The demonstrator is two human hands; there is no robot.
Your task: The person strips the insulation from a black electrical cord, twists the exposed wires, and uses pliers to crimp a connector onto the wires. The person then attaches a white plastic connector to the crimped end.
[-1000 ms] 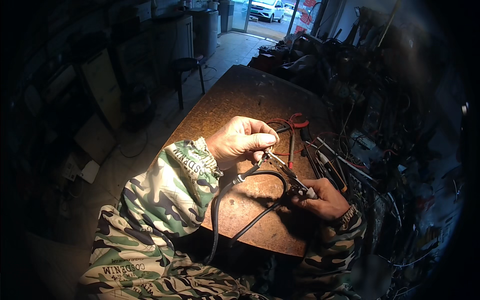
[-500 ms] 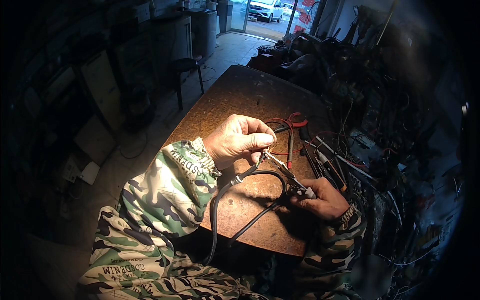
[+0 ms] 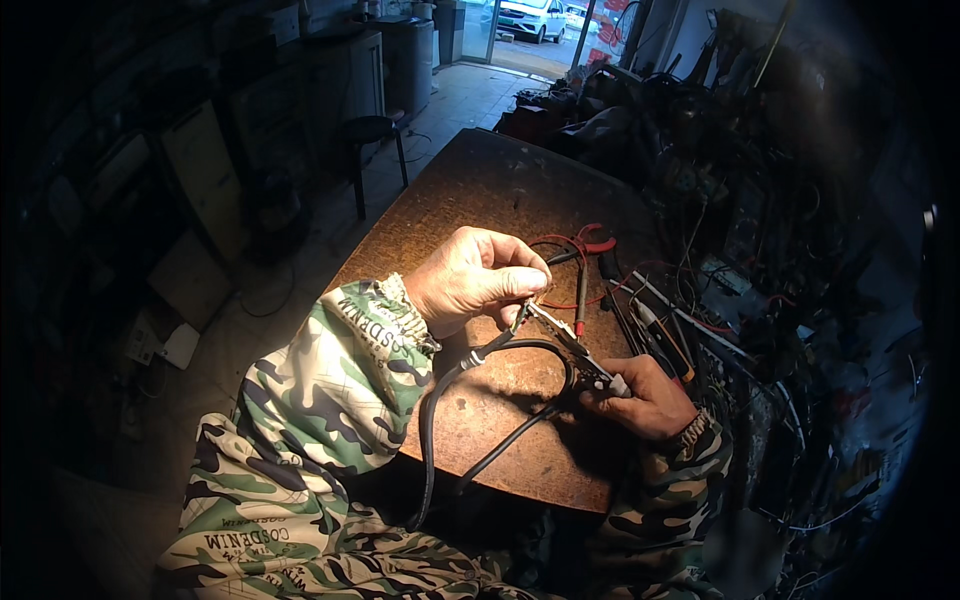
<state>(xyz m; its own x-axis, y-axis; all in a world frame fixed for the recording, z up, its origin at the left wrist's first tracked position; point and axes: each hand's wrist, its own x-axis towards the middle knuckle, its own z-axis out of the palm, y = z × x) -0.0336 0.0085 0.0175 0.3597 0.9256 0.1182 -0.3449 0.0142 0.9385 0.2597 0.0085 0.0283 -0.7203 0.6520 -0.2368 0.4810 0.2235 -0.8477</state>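
Observation:
My left hand (image 3: 470, 275) pinches the thin wire ends (image 3: 520, 316) of a thick black cable (image 3: 428, 450), above the worn wooden table (image 3: 410, 235). My right hand (image 3: 645, 398) grips a metal hand tool (image 3: 568, 342), like wire-stripping pliers, whose tip reaches up to the wires under my left fingertips; exact contact is too small to tell. The cable has a pale band (image 3: 474, 360) below the wires and loops across the table. Behind my hands lie a red clamp-like tool (image 3: 599, 240) and a probe with a red tip (image 3: 580, 300) on red wire.
More tools and leads (image 3: 660, 325) lie along the table's right edge, beside a dark heap of parts and cables (image 3: 760, 240). A black stool (image 3: 368, 130) stands on the tiled floor at left, near appliances (image 3: 395, 70). A doorway (image 3: 528, 40) at the back shows a white car outside.
My left hand has shifted slightly left and up, with the wires and tool tip following a little. Both hands keep their grip; the rest looks the same.

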